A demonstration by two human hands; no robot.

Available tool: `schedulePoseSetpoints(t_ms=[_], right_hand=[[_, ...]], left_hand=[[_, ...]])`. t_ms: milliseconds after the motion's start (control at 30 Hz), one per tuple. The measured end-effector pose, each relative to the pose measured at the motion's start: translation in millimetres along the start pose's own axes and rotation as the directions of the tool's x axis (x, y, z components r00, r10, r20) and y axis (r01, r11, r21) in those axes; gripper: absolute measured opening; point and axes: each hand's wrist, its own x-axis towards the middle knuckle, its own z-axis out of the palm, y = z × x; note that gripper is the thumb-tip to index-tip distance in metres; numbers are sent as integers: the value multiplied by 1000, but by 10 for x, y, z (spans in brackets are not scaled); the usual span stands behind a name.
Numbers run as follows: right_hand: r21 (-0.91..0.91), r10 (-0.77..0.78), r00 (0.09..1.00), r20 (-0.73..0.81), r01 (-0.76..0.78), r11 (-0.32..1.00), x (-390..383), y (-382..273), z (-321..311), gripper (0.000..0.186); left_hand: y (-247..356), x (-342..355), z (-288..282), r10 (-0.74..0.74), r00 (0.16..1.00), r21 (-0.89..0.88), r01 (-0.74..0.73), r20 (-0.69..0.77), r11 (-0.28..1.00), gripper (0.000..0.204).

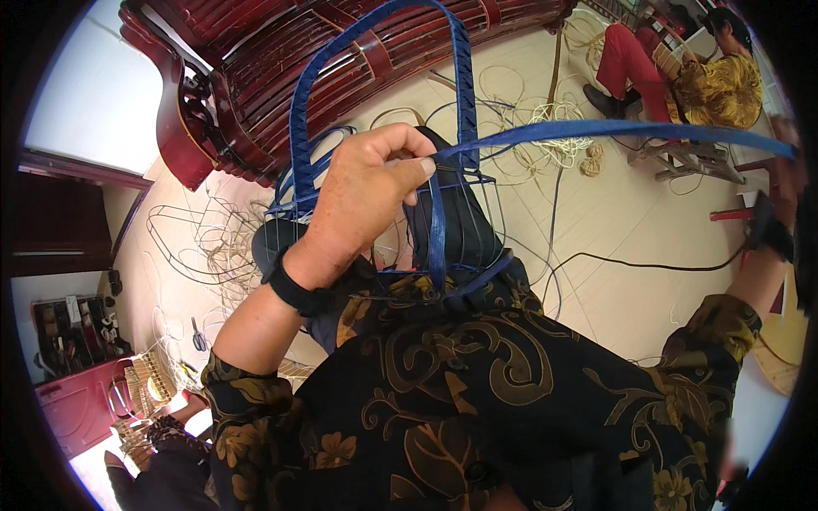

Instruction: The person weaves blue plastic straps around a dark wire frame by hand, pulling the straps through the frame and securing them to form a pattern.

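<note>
In my lap stands a wire-framed basket point(490, 217) with a blue-wrapped rim and a tall blue handle point(463, 68) arching away from me. My left hand point(366, 183), with a black band on its wrist, is closed at the near rim, thumb and forefinger pinching a flat blue strip point(588, 128). One length of the strip hangs down in front of the basket. The other runs taut to the far right, where my right hand point(788, 162) grips it at the dark edge of the picture. The right fingers show only in part.
Beyond the basket is a dark red wooden bench point(341, 77). Tangled wire frames point(200, 247) and scissors point(198, 335) lie on the floor at left. Pale cane coils point(558, 128) and a black cable point(639, 262) lie to the right. Another person point(716, 85) sits at far right.
</note>
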Motion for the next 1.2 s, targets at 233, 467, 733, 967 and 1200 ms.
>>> schedulePoseSetpoints(t_ms=[233,467,733,967,1200], right_hand=[[-1,6,969,246,-6,1000,-448,-1216,1219,24],[610,-439,889,129,277,742,-1002,-3029,2485,23],[432,-522,844,121,429,793,-761,-2855,2792,15],[-133,252,965,-76,-260,956,-690,-687,1678,24],[-811,622,733,-278,-525,257,-2088,1879,-735,51]], left_hand=[[-4,117,-37,-31,998,-67,35,56,997,6],[-22,21,-32,-34,999,-106,35,10,994,6],[-11,-21,-10,-33,999,-90,32,-6,995,8],[14,-83,-64,-33,999,-88,33,-2,996,8],[-39,-28,-52,-20,1000,-113,21,16,993,7]])
